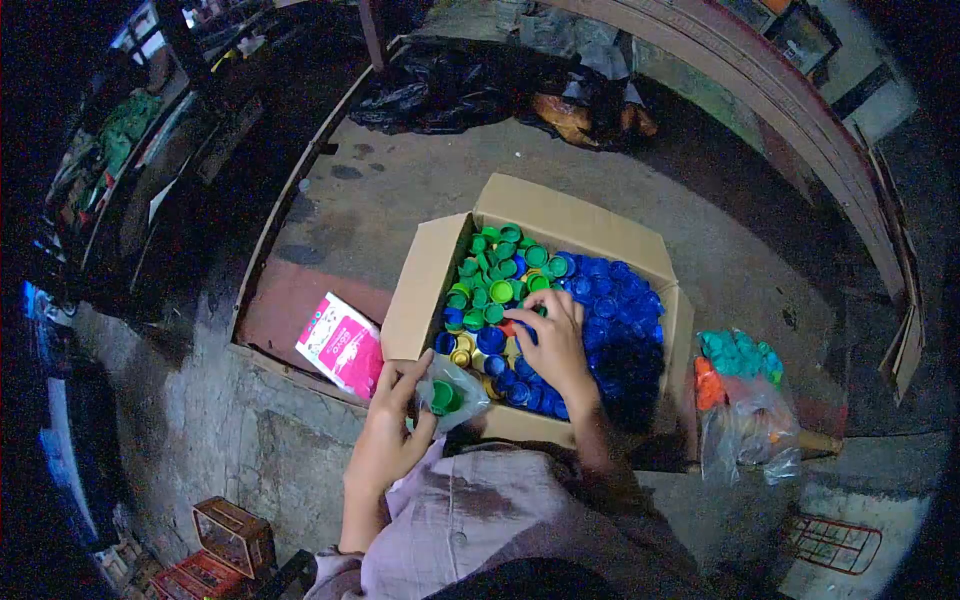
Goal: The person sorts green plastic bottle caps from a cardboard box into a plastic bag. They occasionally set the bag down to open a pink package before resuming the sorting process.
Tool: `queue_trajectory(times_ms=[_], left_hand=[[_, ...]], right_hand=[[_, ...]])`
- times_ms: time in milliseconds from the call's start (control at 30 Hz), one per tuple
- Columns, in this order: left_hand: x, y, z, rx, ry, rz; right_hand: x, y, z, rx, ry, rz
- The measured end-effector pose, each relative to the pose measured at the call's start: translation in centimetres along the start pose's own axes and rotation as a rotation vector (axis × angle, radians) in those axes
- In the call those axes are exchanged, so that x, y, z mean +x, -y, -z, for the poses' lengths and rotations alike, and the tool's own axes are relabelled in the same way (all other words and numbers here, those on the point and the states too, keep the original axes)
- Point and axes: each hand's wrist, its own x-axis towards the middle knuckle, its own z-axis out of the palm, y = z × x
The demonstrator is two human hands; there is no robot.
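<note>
An open cardboard box [570, 215] holds a mass of plastic bottle caps. Green caps [500, 290] fill its far left part, blue caps [605, 310] its right side, and yellow caps [462, 352] lie near the front left. My left hand [392, 425] grips a clear plastic bag [470, 390] at the box's near left corner; green caps [446, 397] show inside the bag. Over the middle of the box, my right hand [552, 345] reaches among the caps with its fingers curled together, close to a red-orange piece. What its fingertips hold, if anything, cannot be made out.
A pink and white packet [345, 345] lies left of the box. On the right sits a clear bag with teal caps [740, 355] and orange caps [709, 385]. Black plastic bags [440, 90] lie at the table's far side. A wooden rail [800, 100] curves along the right.
</note>
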Motion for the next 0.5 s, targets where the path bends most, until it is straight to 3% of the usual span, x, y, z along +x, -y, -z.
queue_trajectory(times_ms=[133,267,333,367,433,500], left_hand=[[0.0,0.4,-0.1,0.018,-0.014,-0.045],[0.1,0.5,-0.1,0.021,-0.015,-0.023],[0.2,0.9,-0.2,0.032,-0.021,-0.048],[0.3,1.0,-0.3,0.043,-0.024,-0.075],[0.4,0.7,-0.4,0.054,-0.018,-0.077],[0.5,0.5,-0.5,0.066,-0.005,-0.083]], right_hand=[[0.7,-1.0,-1.6,-0.091,0.141,0.093],[0.5,-1.6,-2.0,-0.027,0.123,0.006],[-0.4,-1.9,-2.3,0.694,0.071,-0.222],[-0.4,-0.6,-1.3,0.693,0.072,-0.223],[-0.9,3.2,1.8,0.676,0.191,0.009],[-1.4,6.8,2.8,0.315,0.176,0.134]])
